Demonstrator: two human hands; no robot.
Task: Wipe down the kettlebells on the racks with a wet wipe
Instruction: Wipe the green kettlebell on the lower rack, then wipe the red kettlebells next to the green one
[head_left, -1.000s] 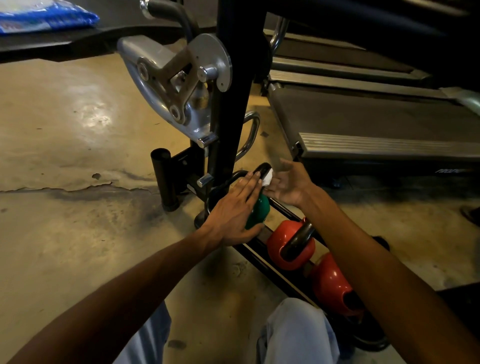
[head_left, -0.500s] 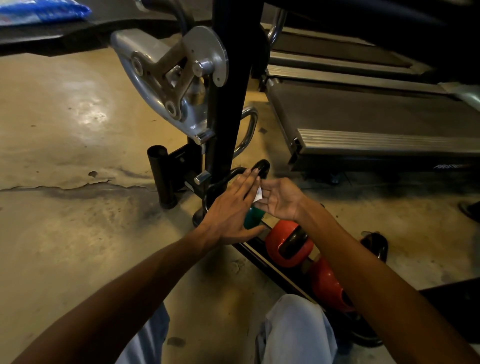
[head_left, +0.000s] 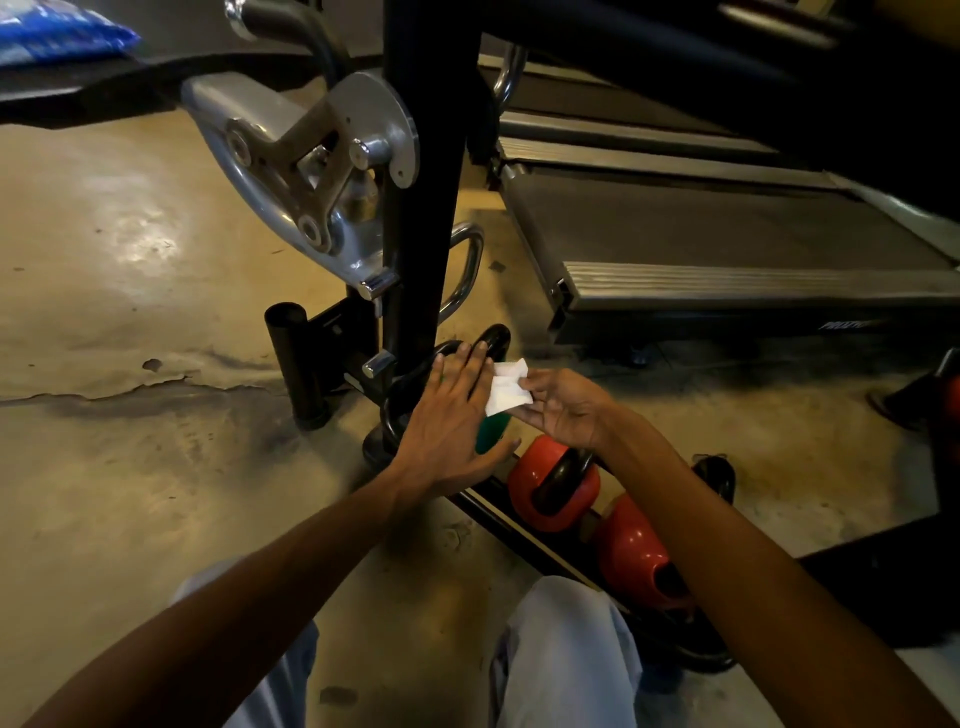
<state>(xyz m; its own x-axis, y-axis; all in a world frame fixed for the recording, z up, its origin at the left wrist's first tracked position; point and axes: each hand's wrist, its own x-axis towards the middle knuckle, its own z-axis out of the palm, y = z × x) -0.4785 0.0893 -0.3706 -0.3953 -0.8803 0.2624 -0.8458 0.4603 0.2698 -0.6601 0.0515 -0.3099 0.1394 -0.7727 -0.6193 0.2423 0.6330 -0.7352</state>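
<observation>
The green kettlebell (head_left: 488, 434) sits at the far end of the low rack (head_left: 519, 525), beside 2 red kettlebells (head_left: 553, 486). It is steadied by the left hand (head_left: 452, 415), laid flat with fingers straight. The wet wipe (head_left: 506, 388) is pinched at the right hand (head_left: 566, 410) fingertips, just off the handle. Step judged: mid-wipe on the green one. Next, the wipe likely needs pressing back onto the handle.

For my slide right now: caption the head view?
Left hand steadies green kettlebell; right hand holds wet wipe.
</observation>
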